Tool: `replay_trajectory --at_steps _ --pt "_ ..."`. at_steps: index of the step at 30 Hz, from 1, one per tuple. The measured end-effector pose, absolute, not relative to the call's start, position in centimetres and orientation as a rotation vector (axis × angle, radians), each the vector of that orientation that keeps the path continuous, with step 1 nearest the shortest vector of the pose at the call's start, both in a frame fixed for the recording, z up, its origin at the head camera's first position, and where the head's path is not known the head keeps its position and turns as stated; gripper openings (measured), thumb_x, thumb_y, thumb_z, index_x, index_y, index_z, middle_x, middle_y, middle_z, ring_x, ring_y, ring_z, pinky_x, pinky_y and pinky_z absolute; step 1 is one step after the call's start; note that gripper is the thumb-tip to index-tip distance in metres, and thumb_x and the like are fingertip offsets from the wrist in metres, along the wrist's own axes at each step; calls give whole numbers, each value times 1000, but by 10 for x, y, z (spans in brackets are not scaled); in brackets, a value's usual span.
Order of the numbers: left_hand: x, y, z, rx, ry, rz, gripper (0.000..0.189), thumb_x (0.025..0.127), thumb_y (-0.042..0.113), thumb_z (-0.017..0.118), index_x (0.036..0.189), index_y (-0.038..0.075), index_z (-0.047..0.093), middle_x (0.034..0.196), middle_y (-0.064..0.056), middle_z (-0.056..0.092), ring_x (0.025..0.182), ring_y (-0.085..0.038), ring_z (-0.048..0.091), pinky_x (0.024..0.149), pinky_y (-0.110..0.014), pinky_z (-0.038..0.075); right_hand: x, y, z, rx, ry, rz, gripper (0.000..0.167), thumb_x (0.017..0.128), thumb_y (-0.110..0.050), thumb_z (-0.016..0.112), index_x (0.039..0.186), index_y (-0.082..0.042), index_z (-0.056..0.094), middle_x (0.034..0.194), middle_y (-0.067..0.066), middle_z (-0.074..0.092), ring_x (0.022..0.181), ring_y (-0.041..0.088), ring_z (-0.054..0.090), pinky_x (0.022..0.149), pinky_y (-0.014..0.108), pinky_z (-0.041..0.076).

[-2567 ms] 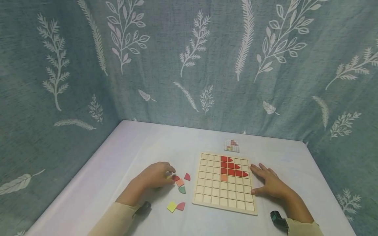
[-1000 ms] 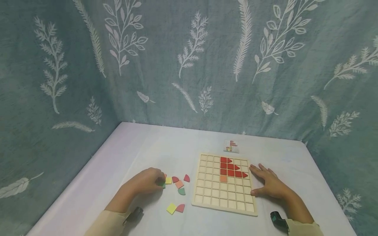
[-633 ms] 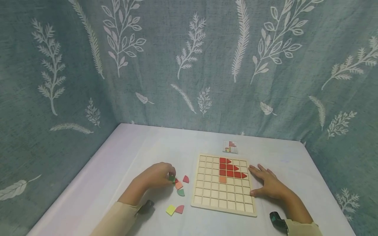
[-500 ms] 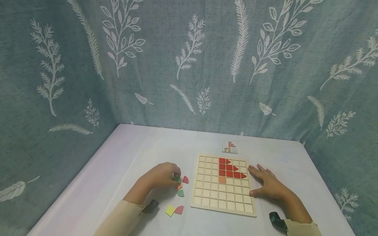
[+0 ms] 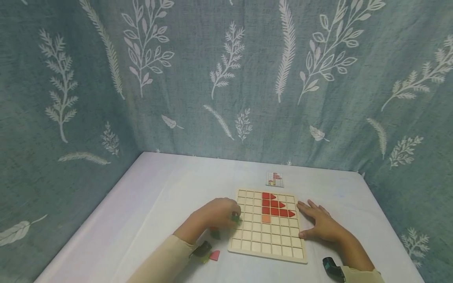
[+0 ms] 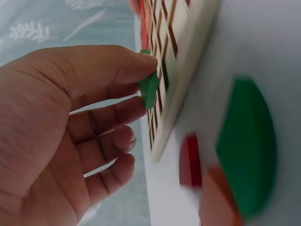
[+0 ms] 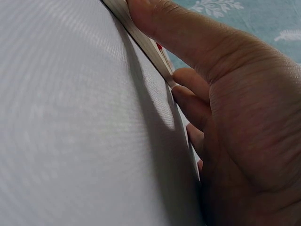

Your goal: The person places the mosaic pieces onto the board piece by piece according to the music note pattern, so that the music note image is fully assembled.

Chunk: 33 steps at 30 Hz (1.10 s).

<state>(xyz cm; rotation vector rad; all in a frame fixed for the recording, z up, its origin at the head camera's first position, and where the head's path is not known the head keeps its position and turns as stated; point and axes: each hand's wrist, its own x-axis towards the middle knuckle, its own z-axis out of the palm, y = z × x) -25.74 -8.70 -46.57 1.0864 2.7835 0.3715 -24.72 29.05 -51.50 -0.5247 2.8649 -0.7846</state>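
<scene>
The left hand (image 5: 218,213) pinches a small flat green tile (image 6: 149,90) over the left edge of the square pale wooden grid board (image 5: 252,247), left of its red tiles (image 5: 266,210), while the spread right hand (image 5: 321,224) touches the right edge.

A matt wooden board (image 5: 267,238) sits on finely woven cloth (image 5: 170,196) before a printed fabric curtain (image 5: 198,78); the smooth green tile (image 6: 149,89), blurred, may be painted wood.

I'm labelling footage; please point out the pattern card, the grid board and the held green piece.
Pattern card (image 5: 274,179), head view: middle of its face.
Grid board (image 5: 266,227), head view: a bare cell.
Held green piece (image 6: 149,91), left wrist view: its exposed side.
</scene>
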Motion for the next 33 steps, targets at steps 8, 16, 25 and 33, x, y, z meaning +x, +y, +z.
replay_trajectory --at_steps 8,16,25,33 --pt "-259 -59 -466 1203 2783 318 12 79 20 76 90 20 72 80 16 57 71 -3 50 71 -22 47 -248 291 -516 -539 2861 -782 115 56 -61 82 147 -6 40 151 18 36 142 44 12 111 60 2" --pt "-256 -39 -467 1268 2774 277 18 81 23 77 98 18 73 84 15 61 71 0 50 71 -20 48 -247 289 -513 -533 2859 -791 115 55 -61 82 148 -6 40 152 18 35 142 44 12 111 60 2" --pt "-257 -19 -472 1194 2725 327 19 81 22 79 99 20 75 85 17 61 74 0 53 75 -21 48 -247 290 -513 -551 2852 -793 115 56 -60 82 148 -6 40 152 18 34 142 44 11 110 61 1" --pt "-253 -5 -472 1187 2726 328 11 83 23 77 91 26 72 80 19 58 72 -2 51 75 -23 48 -247 290 -513 -531 2845 -792 114 57 -59 83 148 -6 40 152 18 34 142 45 11 110 60 1"
